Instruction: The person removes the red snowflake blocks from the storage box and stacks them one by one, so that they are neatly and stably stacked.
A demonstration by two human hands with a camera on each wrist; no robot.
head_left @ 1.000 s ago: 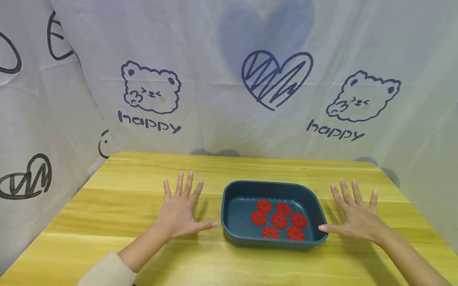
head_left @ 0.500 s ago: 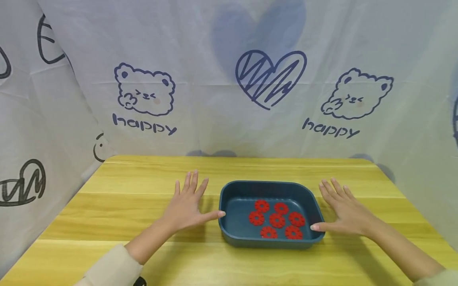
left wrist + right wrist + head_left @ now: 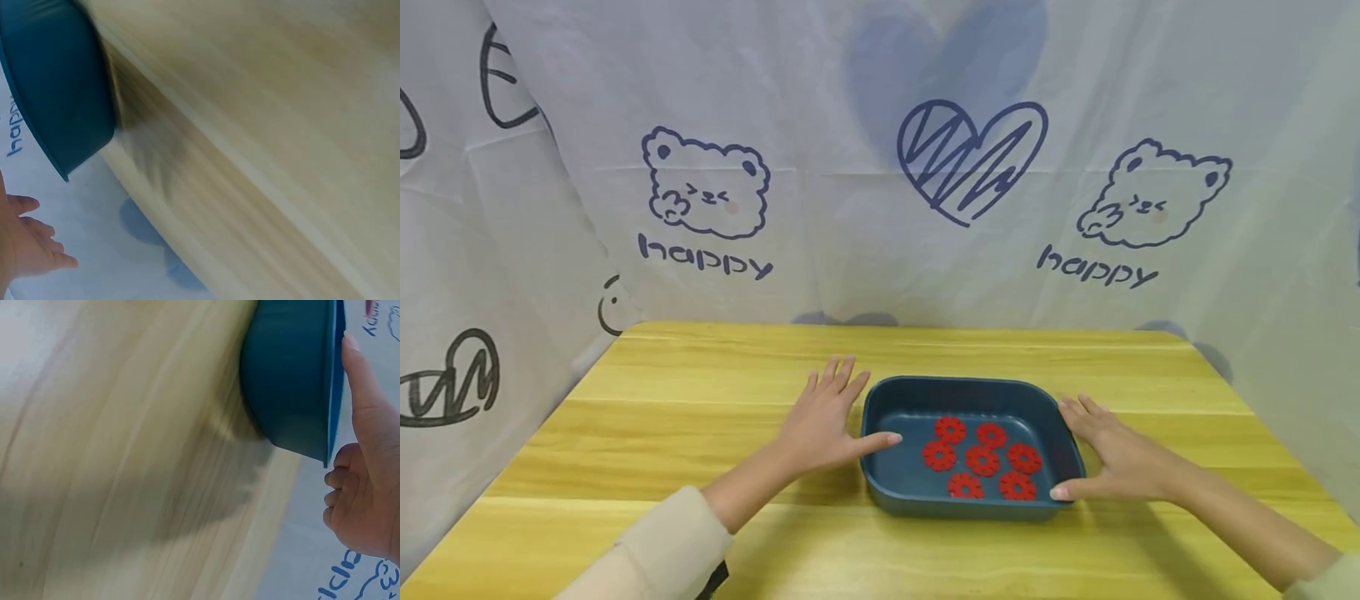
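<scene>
A dark blue rectangular basin [image 3: 973, 507] with rounded corners stands on the wooden table. Several red notched discs [image 3: 982, 461], flower-like with a hole in the middle, lie flat on its floor. Beside the basin's left wall is my left hand [image 3: 820, 427], fingers spread and thumb reaching over the rim. In the left wrist view, that hand [image 3: 28, 244] appears apart from the basin wall [image 3: 62, 94]. My right hand [image 3: 1123, 458] is at the right end, its thumb over the front right corner. Whether its thumb [image 3: 359, 372] touches the rim cannot be told.
The yellow wood-grain table [image 3: 662, 433] extends around the basin. Behind it hangs a white cloth [image 3: 835, 250] printed with bears, a heart and lettering. More cloth closes off both sides. A small black item [image 3: 715, 579] shows beneath the left sleeve.
My left hand has moved right, bringing its thumb over the basin's left rim. The right hand has shifted left and its fingers have drawn closer together. Basin and discs stay put.
</scene>
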